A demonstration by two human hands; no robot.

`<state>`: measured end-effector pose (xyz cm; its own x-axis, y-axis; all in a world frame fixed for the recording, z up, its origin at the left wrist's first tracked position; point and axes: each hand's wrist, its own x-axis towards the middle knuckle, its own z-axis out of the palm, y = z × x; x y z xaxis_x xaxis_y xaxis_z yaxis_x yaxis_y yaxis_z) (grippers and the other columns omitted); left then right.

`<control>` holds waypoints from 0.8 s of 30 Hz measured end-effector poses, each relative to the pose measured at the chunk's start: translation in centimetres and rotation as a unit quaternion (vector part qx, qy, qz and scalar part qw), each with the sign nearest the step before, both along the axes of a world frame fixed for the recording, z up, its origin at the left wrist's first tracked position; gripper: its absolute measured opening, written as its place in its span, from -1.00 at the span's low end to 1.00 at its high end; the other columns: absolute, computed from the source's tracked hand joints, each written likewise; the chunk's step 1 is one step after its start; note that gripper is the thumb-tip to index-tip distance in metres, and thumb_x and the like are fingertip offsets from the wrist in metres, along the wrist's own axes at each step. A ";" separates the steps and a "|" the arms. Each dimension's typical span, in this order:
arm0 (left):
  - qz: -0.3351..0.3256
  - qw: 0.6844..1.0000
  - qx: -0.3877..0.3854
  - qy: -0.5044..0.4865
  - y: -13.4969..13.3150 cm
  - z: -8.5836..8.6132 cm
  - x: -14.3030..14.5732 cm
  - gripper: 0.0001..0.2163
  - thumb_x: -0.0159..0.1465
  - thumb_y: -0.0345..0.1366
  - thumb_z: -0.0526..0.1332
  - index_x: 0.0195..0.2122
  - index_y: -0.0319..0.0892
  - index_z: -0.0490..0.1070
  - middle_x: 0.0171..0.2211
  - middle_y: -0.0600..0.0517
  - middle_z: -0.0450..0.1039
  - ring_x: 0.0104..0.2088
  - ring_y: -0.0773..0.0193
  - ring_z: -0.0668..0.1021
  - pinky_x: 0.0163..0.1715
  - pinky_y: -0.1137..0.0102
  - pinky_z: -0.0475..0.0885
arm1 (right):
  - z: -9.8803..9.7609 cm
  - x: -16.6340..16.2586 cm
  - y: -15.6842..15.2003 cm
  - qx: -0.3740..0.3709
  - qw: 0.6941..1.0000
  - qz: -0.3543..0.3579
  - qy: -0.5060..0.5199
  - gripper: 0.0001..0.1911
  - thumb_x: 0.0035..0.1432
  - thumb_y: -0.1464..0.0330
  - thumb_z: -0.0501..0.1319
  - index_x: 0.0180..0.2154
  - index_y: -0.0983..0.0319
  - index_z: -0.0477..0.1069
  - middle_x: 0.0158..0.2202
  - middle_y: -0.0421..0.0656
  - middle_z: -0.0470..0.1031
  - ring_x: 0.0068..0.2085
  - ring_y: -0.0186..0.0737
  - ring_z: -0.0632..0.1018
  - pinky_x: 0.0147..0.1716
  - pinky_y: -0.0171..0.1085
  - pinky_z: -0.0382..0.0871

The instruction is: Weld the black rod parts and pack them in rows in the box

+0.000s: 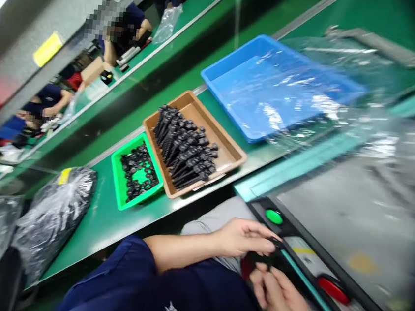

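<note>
My left hand (246, 239) reaches out over my lap, its thumb and fingers pinched on a small black part (276, 242) whose kind I cannot make out. Just below it, my right hand (283, 299) is closed, fingertips pressed together; what they hold, if anything, is hidden and smeared by motion. Both hands are close to the edge of a machine panel with a green button (274, 216) and a red button (333, 289). On the bench, a brown tray (230, 153) carries many black ribbed rod-like parts (184, 145). Beside it, small black pieces (135, 165) fill a green tray (117, 193).
A blue tray (234, 79) lies partly under clear plastic film (310, 97). A metal tool (382, 45) rests farther back on the green bench (100, 218). A plastic-wrapped bundle (56, 214) sits at the left. Other people (48, 99) work across the conveyor line.
</note>
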<state>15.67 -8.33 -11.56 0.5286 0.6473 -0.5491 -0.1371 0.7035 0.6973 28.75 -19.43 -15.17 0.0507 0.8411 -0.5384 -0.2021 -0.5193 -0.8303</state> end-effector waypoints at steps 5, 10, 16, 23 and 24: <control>-0.047 0.989 0.135 -0.023 -1.0 3.6 -0.4 -0.58 0.01 -0.12 0.39 -0.12 -0.22 0.56 -0.31 -0.06 0.46 -0.45 0.31 0.49 -0.38 0.38 0.42 | 2.2 -0.5 0.7 0.098 0.990 0.024 -0.099 -0.62 0.19 0.04 0.13 -0.32 0.22 0.48 -0.47 -0.14 0.47 -0.42 -0.19 0.49 -0.36 -0.27 0.41; -0.070 0.967 0.242 -0.035 -1.1 5.6 -0.6 -0.65 -0.02 -0.25 0.43 -0.18 -0.21 0.59 -0.23 -0.12 0.46 -0.27 0.19 0.48 -0.15 0.33 0.39 | 3.5 -0.3 0.3 0.170 0.971 -0.028 -0.166 -0.71 0.24 0.14 0.12 -0.28 0.19 0.49 -0.29 -0.13 0.49 -0.22 -0.13 0.49 -0.21 -0.25 0.39; -0.108 0.905 0.407 -0.052 -1.4 5.0 -1.1 -0.63 0.10 -0.21 0.36 -0.05 -0.11 0.52 -0.19 -0.08 0.46 -0.21 0.21 0.47 -0.14 0.27 0.40 | 4.9 -0.6 -0.2 0.245 0.949 -0.044 -0.196 -0.74 0.27 0.20 0.11 -0.23 0.21 0.48 -0.24 -0.13 0.48 -0.19 -0.18 0.48 -0.14 -0.26 0.35; -0.024 0.945 0.321 -0.054 -1.4 5.0 -1.5 -0.64 0.04 -0.23 0.40 -0.11 -0.16 0.54 -0.28 -0.05 0.53 -0.29 0.23 0.54 -0.24 0.32 0.45 | 5.6 -1.3 -0.6 0.197 0.971 -0.064 -0.121 -0.75 0.22 0.18 0.19 -0.24 0.22 0.47 -0.35 -0.15 0.53 -0.32 -0.22 0.53 -0.28 -0.28 0.38; -0.011 0.953 0.299 -0.052 -1.4 5.0 -1.5 -0.64 0.03 -0.24 0.40 -0.12 -0.17 0.54 -0.29 -0.05 0.55 -0.29 0.23 0.55 -0.23 0.32 0.45 | 5.7 -1.5 -0.6 0.188 0.974 -0.063 -0.107 -0.74 0.21 0.17 0.20 -0.24 0.23 0.47 -0.40 -0.16 0.53 -0.37 -0.24 0.52 -0.33 -0.29 0.37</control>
